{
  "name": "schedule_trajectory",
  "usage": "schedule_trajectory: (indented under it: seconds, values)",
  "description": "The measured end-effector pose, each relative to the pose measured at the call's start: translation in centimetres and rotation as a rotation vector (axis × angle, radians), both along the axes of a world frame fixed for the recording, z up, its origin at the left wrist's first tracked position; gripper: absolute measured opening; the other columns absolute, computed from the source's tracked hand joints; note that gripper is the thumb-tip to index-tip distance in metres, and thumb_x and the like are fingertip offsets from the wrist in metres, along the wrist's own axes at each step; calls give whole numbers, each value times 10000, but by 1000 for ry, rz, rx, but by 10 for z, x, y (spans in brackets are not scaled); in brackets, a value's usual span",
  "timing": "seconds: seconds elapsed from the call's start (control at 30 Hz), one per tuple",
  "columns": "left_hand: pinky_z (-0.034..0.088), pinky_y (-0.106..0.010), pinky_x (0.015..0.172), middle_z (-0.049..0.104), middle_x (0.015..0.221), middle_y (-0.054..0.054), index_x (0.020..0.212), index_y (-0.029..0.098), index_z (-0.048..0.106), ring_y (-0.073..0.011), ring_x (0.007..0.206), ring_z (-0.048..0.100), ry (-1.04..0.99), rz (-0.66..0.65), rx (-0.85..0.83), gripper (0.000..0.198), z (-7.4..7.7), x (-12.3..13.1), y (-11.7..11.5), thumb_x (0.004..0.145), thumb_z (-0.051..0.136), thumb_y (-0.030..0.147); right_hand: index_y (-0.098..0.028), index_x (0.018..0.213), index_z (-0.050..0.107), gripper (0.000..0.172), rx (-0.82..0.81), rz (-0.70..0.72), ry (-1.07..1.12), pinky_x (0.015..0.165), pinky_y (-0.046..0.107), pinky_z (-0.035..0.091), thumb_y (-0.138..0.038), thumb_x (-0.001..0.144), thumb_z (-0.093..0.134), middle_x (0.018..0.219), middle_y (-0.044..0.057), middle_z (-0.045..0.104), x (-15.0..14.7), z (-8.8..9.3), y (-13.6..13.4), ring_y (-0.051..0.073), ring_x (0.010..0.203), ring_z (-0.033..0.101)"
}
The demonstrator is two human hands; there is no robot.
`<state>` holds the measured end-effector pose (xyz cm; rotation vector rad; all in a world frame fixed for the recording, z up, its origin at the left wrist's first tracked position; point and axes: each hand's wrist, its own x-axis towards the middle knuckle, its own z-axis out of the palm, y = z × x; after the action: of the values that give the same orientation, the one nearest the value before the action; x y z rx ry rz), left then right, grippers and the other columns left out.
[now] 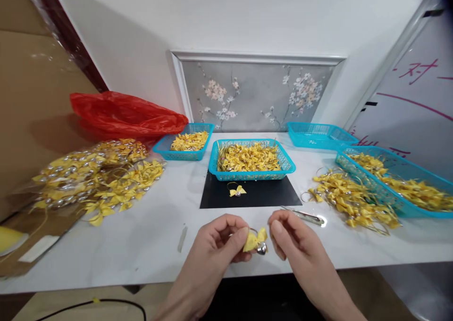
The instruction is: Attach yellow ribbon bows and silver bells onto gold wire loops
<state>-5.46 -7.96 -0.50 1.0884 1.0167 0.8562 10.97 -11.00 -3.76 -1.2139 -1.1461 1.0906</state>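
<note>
My left hand [226, 243] pinches a yellow ribbon bow [255, 240] with a silver bell [262, 249] hanging at its lower right. Just right of the bow, my right hand [295, 238] has thumb and fingers closed together; whatever lies between them is too small or hidden to make out. Another yellow bow with a bell [238, 191] and a thin loop rests on the black mat [214, 196] beyond my hands. A blue basket [252, 175] full of such bows stands on the mat's far part.
Small metal snips [307, 217] lie behind my right hand. At right are a bow pile [348, 198] and a filled blue basket [389, 193]. Another blue basket [314, 139] stands behind. Leftward are bagged bows [71, 175], loose bows [130, 184] and a red bag [127, 113].
</note>
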Motion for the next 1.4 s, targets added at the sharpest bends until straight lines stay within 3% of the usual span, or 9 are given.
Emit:
schedule_trajectory:
  seconds: [0.1,0.2,0.43,0.6,0.77,0.97,1.13,1.27,1.4]
  values:
    - [524,-241,700,670,727,4,751,173,661,-137,715,616,-77,144,30,174,-2,4,0,781,725,332,-186,702,514,396,-40,-32,31,460,216,291,-532,895,526,553,-63,373,-5,-5,-9,89,492,331]
    - [490,-196,662,658,676,30,746,186,686,-111,666,594,-90,253,113,118,-5,9,-1,767,741,290,-163,796,562,431,-139,161,189,418,211,248,-591,853,548,544,-59,431,-19,-12,-14,68,430,319]
    - [482,-191,592,688,637,16,709,183,716,-118,611,592,-87,295,137,91,-9,16,-8,717,776,252,-175,625,501,431,-55,212,354,421,231,206,-524,869,568,486,-69,361,-44,-15,0,67,423,261]
    - [464,-189,622,632,631,30,721,171,701,-91,607,539,-245,210,-52,150,-10,8,-7,706,800,284,-173,614,502,393,41,185,38,511,261,245,-446,893,544,566,-40,370,-27,-12,0,112,551,313]
    - [452,-183,662,673,683,17,709,166,715,-98,671,568,-188,194,-28,140,-10,2,-3,669,830,235,-203,581,300,405,188,280,-410,518,277,232,-295,945,453,565,-39,338,0,-3,-4,115,539,329]
    - [484,-213,716,653,686,18,663,159,691,-105,686,572,-221,108,-89,148,-8,6,-1,655,832,205,-216,619,292,323,433,216,-703,523,282,246,-156,895,449,589,-16,403,10,-3,-4,135,541,421]
    - [521,-271,787,687,771,-11,770,170,708,-132,744,610,-251,49,-161,127,-7,11,-3,737,777,272,-212,577,323,369,283,141,-458,506,268,253,-252,915,468,559,-39,336,3,-10,-4,122,523,348]
    - [524,-280,811,702,883,-19,924,218,723,-156,821,628,-226,2,-9,187,-7,11,-10,793,719,353,-184,585,482,395,98,173,-191,520,253,303,-405,912,490,569,-28,368,-2,-9,-4,130,566,342]
    - [506,-217,754,697,887,1,962,256,721,-145,823,624,-99,15,105,207,-11,8,-12,759,760,275,-171,610,545,405,97,169,-186,527,246,352,-442,906,494,577,-11,443,-6,-9,-4,136,571,390]
